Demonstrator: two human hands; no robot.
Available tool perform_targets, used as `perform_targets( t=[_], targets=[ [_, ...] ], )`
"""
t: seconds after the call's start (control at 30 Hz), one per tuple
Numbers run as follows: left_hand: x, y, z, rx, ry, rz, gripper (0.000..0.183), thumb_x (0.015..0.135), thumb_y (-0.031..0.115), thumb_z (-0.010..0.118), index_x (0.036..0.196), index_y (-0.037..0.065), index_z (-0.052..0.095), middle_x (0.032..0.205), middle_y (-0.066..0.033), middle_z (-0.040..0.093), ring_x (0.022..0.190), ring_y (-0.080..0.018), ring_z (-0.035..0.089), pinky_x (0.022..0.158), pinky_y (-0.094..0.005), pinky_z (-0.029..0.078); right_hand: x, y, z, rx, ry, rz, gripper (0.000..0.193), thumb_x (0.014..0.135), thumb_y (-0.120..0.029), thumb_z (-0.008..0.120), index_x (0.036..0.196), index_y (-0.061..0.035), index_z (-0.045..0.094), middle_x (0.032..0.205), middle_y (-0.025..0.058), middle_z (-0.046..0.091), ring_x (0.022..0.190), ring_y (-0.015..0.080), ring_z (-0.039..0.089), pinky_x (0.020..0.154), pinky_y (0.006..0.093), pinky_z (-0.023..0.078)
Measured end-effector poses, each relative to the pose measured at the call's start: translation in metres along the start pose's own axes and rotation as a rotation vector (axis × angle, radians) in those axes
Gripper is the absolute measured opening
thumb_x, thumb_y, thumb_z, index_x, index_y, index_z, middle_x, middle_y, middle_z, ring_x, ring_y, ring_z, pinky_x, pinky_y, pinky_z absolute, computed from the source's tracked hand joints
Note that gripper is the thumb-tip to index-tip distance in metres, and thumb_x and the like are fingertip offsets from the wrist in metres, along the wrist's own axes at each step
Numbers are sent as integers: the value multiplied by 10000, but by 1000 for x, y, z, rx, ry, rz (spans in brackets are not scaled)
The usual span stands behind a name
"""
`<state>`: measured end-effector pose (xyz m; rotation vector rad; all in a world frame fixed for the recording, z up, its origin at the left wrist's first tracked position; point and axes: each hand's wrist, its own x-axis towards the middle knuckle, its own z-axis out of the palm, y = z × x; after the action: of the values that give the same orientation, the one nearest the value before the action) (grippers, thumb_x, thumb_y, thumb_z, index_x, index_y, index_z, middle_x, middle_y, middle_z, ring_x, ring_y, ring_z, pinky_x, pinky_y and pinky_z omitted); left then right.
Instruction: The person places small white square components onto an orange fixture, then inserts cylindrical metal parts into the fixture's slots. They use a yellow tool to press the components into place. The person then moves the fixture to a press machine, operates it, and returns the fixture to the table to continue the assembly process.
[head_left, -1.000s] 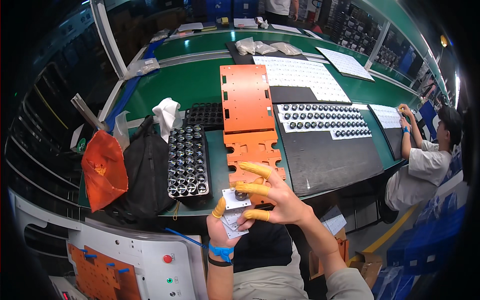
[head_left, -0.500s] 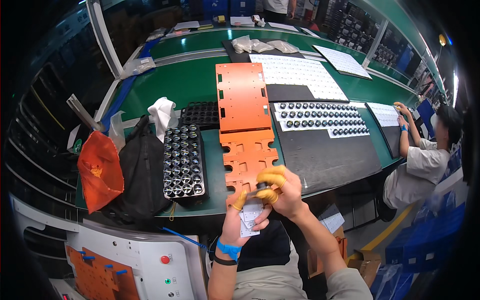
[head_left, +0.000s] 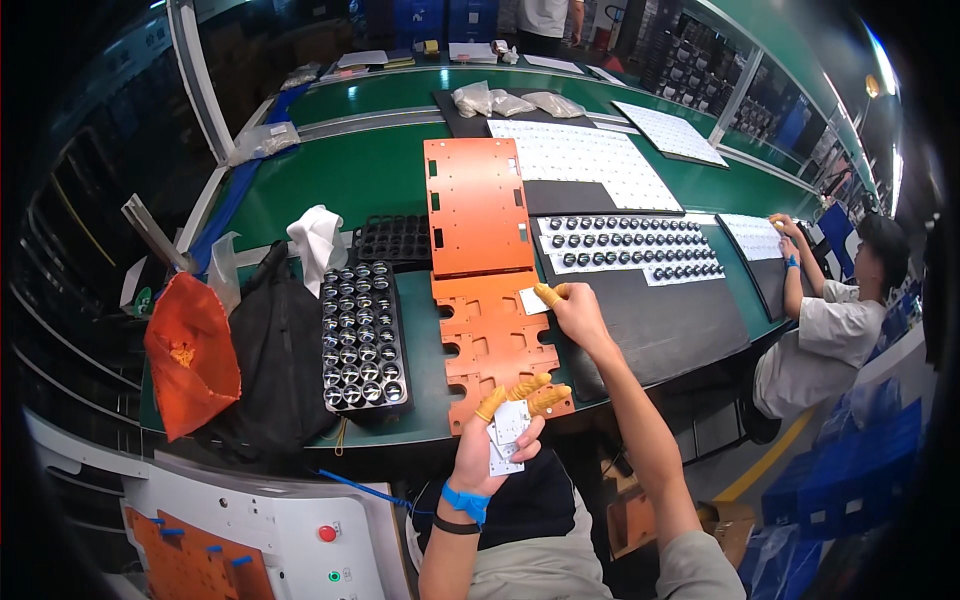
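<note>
Yellow finger cots cover several fingertips of both hands. My left hand (head_left: 478,448) is closed around a few small white circuit boards (head_left: 511,422), near the front end of the orange fixture plate (head_left: 490,320). Farther forward, my right hand (head_left: 578,314) pinches a small white square board (head_left: 534,301) by its right edge, over the fixture's right side just below its hinge line. Whether a part sits under that board is hidden. The fixture's orange lid (head_left: 478,205) lies folded back, with rectangular slots along its sides.
Left of the fixture stands a black tray of round lenses (head_left: 362,340), beside a dark bag and an orange pouch (head_left: 190,350). On the right, a black sheet (head_left: 660,325) carries rows of white boards with black round parts (head_left: 630,245). A co-worker (head_left: 835,310) works farther right.
My right hand has moved forward from beside my left hand to the fixture; a dark round part showed in its fingers before, a white board now. My left hand stays closed on its boards.
</note>
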<state>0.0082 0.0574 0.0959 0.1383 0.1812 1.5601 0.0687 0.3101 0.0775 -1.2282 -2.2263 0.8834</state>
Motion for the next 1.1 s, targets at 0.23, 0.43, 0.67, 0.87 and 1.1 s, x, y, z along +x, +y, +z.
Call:
perform_targets(
  t=[0.23, 0.43, 0.67, 0.87, 1.1],
  targets=[
    [-3, -1, -17, -39, 41, 76, 415, 1038, 379, 408, 1168, 33, 596, 1075, -139, 618, 621, -128, 402, 478, -231, 342, 9, -8, 0, 10, -161, -13, 586, 887, -398, 724, 551, 54, 560, 487, 145, 503, 472, 195, 423, 501, 426, 394],
    [-8, 4, -10, -143, 104, 197, 310, 1001, 363, 472, 951, 66, 546, 872, -66, 499, 685, -157, 441, 487, -248, 337, 20, -15, -11, -48, -327, 93, 589, 855, -425, 753, 547, 47, 581, 493, 138, 528, 475, 187, 443, 508, 402, 410],
    [-27, 8, 1, -104, 155, 322, 269, 808, 171, 545, 1040, 37, 525, 978, -123, 528, 784, -222, 472, 551, -296, 381, 2, -37, -15, -314, 16, -24, 588, 870, -484, 704, 615, 44, 660, 598, 213, 629, 602, 395, 634, 600, 479, 483],
    [-37, 15, -14, -95, 218, 313, 379, 817, 191, 558, 1148, 7, 558, 1021, -148, 552, 794, -221, 481, 549, -272, 383, -29, -104, -12, -264, 90, -107, 392, 908, -376, 676, 835, 4, 740, 693, 186, 682, 662, 344, 675, 634, 441, 509],
    [-48, 28, -18, -250, 0, 152, 504, 946, 390, 505, 1251, -9, 557, 849, -88, 457, 640, -160, 392, 471, -259, 333, -35, -164, 46, 144, -144, -424, 206, 864, -205, 734, 959, -22, 750, 889, 154, 725, 726, 281, 693, 667, 395, 529]
  ],
)
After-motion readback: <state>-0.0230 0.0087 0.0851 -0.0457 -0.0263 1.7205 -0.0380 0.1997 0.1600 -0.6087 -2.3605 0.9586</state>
